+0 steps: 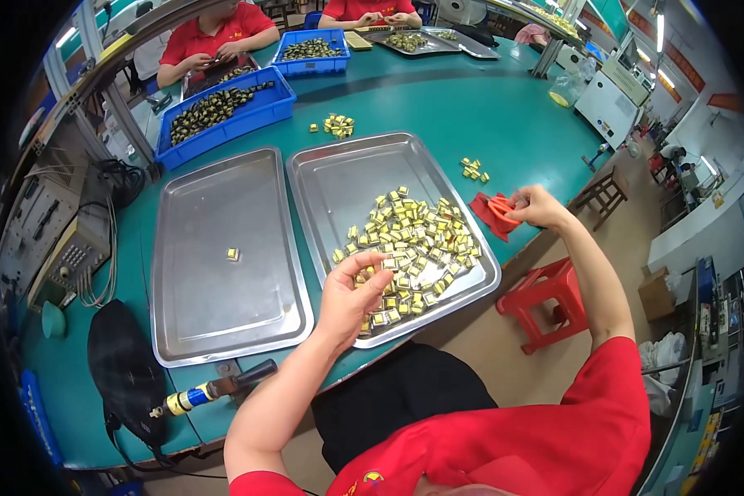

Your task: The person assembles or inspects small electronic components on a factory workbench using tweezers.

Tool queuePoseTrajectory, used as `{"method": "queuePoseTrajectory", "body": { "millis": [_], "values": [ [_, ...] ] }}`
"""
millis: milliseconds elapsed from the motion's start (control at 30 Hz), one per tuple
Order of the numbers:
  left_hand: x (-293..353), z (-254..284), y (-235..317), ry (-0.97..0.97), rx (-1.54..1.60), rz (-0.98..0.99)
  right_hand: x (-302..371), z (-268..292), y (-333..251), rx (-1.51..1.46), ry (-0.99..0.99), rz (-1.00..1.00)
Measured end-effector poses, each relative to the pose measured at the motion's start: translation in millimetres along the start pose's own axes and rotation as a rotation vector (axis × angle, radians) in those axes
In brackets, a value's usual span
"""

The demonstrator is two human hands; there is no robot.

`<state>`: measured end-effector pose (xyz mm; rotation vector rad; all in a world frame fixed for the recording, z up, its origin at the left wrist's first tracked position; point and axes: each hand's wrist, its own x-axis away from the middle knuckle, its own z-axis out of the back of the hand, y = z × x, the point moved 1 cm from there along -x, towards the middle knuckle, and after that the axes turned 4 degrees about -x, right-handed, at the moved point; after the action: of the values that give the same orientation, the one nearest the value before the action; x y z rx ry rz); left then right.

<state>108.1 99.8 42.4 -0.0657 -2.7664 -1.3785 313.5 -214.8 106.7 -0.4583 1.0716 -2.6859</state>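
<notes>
My left hand (351, 293) hovers over the near edge of the right steel tray (339, 178), fingertips pinched on a small yellow-and-silver component (388, 264). A heap of the same small components (417, 244) fills the tray's near half. My right hand (537, 207) is out past the tray at the table's right edge, gripping orange-handled cutters (501, 208) that lie over a red cloth (486, 213). The left steel tray (223, 198) holds a single component (233, 254).
Blue bins (223, 112) of dark parts stand at the back left, another blue bin (310, 51) beyond. Two people in red shirts work across the green table (471, 107). Loose components (337, 125) lie on it. A soldering tool (211, 390), black bag and test instruments sit left; a red stool (546, 302) stands right.
</notes>
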Motion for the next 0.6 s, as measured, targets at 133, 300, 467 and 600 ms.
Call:
{"method": "queuePoseTrajectory", "body": {
  "millis": [133, 300, 467, 600],
  "values": [
    [-1, 3, 0, -0.009, 0.004, 0.008, 6, 5, -13, -0.303, -0.172, -0.089],
    [-1, 3, 0, -0.017, 0.0, -0.014, 3, 1, -4, -0.574, -0.163, -0.071],
    [2, 2, -2, -0.02, 0.028, 0.002, -16, 17, -21, -0.785, 0.004, 0.041],
    [0, 3, -1, -0.009, 0.049, 0.002, -47, 13, -26, -0.614, 0.031, -0.066]
  ]
}}
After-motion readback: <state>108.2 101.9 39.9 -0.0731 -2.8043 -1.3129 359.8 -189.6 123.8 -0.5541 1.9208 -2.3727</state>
